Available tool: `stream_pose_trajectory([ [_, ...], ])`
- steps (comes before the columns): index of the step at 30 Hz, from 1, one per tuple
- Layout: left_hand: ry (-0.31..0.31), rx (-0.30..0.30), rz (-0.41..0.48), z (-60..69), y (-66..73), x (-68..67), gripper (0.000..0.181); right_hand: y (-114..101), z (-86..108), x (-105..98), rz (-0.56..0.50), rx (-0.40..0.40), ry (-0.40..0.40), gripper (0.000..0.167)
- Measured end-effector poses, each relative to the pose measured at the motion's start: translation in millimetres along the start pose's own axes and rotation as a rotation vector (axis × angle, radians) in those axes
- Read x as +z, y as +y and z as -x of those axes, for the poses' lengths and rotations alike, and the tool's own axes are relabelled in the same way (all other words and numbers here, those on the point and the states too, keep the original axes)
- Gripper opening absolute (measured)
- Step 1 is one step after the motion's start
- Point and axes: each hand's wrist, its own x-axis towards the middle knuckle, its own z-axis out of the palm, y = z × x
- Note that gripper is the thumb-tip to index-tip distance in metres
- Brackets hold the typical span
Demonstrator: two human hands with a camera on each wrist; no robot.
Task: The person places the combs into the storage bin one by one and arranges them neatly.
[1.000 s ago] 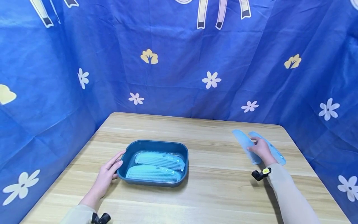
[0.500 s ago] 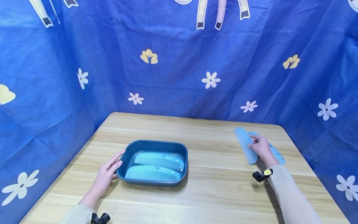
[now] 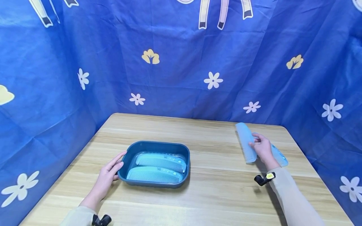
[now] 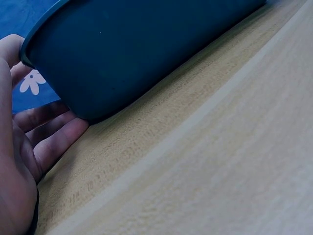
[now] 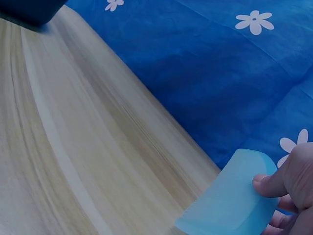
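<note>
A dark teal plastic basin (image 3: 186,168) stands on the table, left of centre in the head view. Two light-blue combs, a far comb (image 3: 161,160) and a near comb (image 3: 154,175), lie side by side inside it. My left hand (image 3: 108,172) grips the basin's left end; the left wrist view has a digit over the rim and other fingers (image 4: 63,142) against the lower wall. At the right, my right hand (image 3: 263,149) pinches a light-blue comb (image 3: 245,142) between thumb and fingers, tilted above the table. Partly hidden behind that hand, another blue comb (image 3: 280,156) lies on the table.
The wood-grain table (image 3: 215,188) carries all of this. Blue patterned cloth (image 3: 181,78) hangs close around its back and sides. Bare tabletop lies between the basin and the right hand.
The right hand has raised its comb from beside the other one, turning it more upright and shifting it slightly toward the back. The left hand and basin stay put.
</note>
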Motion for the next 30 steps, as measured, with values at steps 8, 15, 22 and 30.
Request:
stream_pose_trajectory([
  [8,0.004,-0.003,-0.001,0.4,0.0,0.1,0.045,-5,5.5,7,-0.021,-0.036,-0.001,0.049],
  [15,0.009,0.003,-0.004,-0.3,0.0,-0.1,0.045,-9,11.9,16,-0.054,-0.043,-0.024,0.049],
  [22,0.005,0.004,0.012,0.1,-0.8,-0.3,0.045,-13,16.5,24,-0.092,-0.064,-0.036,0.048],
  [30,0.021,-0.009,-0.017,-0.3,0.0,0.9,0.045,-29,26.8,31,-0.134,-0.132,-0.055,0.048],
])
